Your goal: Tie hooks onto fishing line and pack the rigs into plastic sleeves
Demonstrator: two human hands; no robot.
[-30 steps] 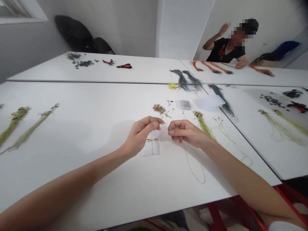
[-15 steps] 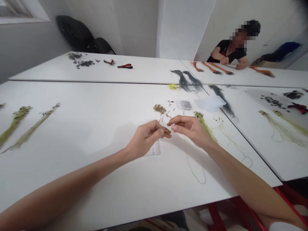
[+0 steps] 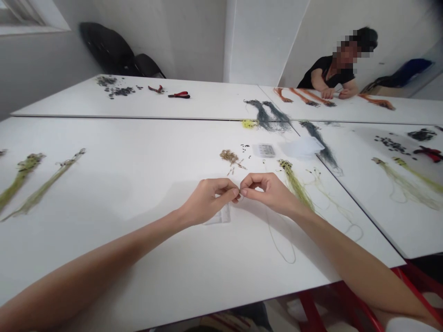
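My left hand (image 3: 207, 199) and my right hand (image 3: 268, 192) meet fingertip to fingertip above the white table (image 3: 138, 193), both in a pinch. Between them is something tiny, probably a small metal hook on a thin line, too small to name surely. A thin pale line (image 3: 282, 244) trails from my right hand and loops on the table. Under my left hand lies a small clear plastic box (image 3: 219, 216). A small heap of brass hooks (image 3: 230, 157) and some black beads (image 3: 245, 147) lie just beyond my hands. A yellow-green bundle of lines (image 3: 297, 184) lies to the right.
Green line bundles (image 3: 31, 180) lie at the far left. Red-handled pliers (image 3: 179, 95) and dark small parts (image 3: 116, 90) sit on the far table. Grey line bundles (image 3: 270, 115), a clear bead box (image 3: 265, 150) and a plastic bag (image 3: 302, 146) lie ahead. Another person (image 3: 332, 74) works at the far right table.
My two hands have come together from a small gap, the fingertips now touching in a pinch. The other person has lowered a raised hand to the table.
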